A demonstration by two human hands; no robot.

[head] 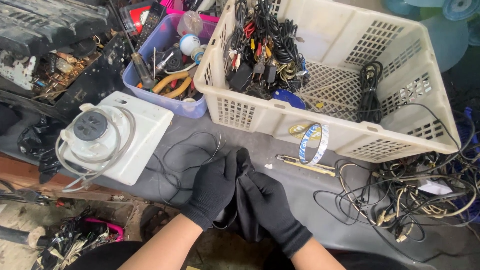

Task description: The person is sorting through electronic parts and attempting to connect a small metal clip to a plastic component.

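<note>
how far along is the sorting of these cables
Done: many black cables already lie in the cream basket. In hand: the gloved left hand and right hand meet over a dark piece at the table edge. Left: a loose tangle of wires on the table, plus a thin black wire.

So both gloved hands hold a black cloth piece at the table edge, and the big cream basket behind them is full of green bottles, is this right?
Not quite. The head view shows the cream basket holding black cables and plugs, not green bottles. The rest stands: the left hand and the right hand, both in black gloves, hold a black cloth piece at the table edge.
</note>
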